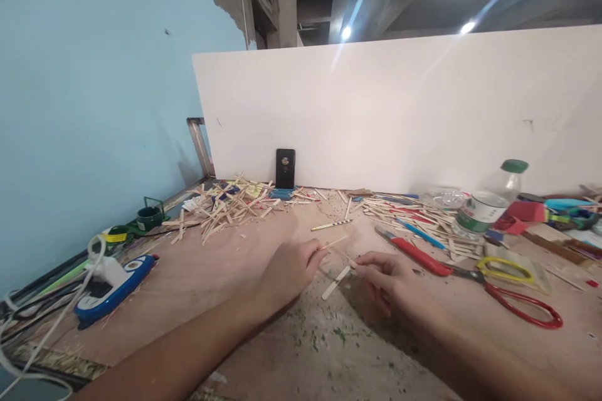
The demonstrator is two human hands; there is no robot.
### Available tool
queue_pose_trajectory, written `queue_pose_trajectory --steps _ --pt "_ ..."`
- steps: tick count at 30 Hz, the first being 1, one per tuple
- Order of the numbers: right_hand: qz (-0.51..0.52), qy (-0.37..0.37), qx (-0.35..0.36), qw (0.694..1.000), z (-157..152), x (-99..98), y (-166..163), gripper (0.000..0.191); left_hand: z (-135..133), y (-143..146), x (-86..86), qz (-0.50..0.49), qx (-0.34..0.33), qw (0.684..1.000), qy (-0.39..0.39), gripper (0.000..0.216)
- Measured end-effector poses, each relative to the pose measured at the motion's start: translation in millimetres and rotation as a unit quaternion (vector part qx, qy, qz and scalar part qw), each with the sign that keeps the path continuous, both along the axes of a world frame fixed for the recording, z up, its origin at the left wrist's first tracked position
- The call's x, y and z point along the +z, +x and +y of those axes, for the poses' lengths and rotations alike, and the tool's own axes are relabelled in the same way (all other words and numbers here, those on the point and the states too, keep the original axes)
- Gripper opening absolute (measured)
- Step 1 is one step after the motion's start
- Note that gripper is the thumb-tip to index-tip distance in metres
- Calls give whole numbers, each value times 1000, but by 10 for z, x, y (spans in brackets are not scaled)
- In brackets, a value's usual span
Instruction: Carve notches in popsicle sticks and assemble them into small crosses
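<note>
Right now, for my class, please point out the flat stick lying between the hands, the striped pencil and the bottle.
Flat stick (pixel 335 283): head view, middle of its upper face.
Striped pencil (pixel 332 225): head view, middle of its shaft.
Bottle (pixel 482 209): head view, on its label.

Pair of human arms, bare-skinned along full visible length. Left forearm (pixel 202 332): long, slim, smooth-contoured, tapering towards narrow wrist. Left hand (pixel 291 270): bare, rounded back, fingers partly hidden. Right forearm (pixel 454 335): bare, smooth outline, broadening away from wrist, slightly blurred near lower edge. Right hand (pixel 383 272): bare, slender fingers, knuckles softly defined. Fingernails: too small to tell.
</note>
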State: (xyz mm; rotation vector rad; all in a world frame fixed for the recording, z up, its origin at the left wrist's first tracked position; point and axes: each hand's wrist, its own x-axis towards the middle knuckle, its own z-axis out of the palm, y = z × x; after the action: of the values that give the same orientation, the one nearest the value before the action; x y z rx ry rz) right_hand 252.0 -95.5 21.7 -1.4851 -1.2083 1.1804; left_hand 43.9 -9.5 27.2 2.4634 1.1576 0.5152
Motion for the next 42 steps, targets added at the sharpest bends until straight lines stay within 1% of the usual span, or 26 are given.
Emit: queue_pose_trajectory --steps 6,10,18,21,24,26,30,34,35,37,39,42 --pt "13 -17 -6 1000 -20 34 -14 43 27 -18 -4 23 4 999 25 23" --pt "16 -12 -2 1000 2 48 3 45 53 -48 -4 33 -17 999 34 23" --pt "46 -15 4 999 22 -31 18 50 76 -57 -26 42 -55 996 63 24" --pt "53 -15 12 998 12 -43 -2 50 59 -48 -69 41 -89 993 71 24" --pt "57 -13 27 998 0 -42 -37 52 -3 -29 -117 39 -159 984 73 26" --pt "63 -15 38 997 -4 -43 -54 53 -45 -21 -127 31 -188 979 71 26" --pt "85 -20 44 995 9 -75 -32 51 -38 -53 -70 2 -177 982 58 30" --pt "105 -21 38 994 33 -139 42 37 52 -113 -11 -16 -138 989 58 43" --pt "108 -20 36 993 39 -154 59 33 66 -119 -11 -14 -130 990 59 43" --pt "110 -16 34 993 48 -177 83 30 72 -114 -32 -3 -131 990 55 35" --pt "111 -15 32 993 55 -194 98 29 53 -88 -72 11 -157 987 42 23" --pt "116 -16 28 993 64 -213 110 28 21 -46 -140 25 -199 980 18 16"
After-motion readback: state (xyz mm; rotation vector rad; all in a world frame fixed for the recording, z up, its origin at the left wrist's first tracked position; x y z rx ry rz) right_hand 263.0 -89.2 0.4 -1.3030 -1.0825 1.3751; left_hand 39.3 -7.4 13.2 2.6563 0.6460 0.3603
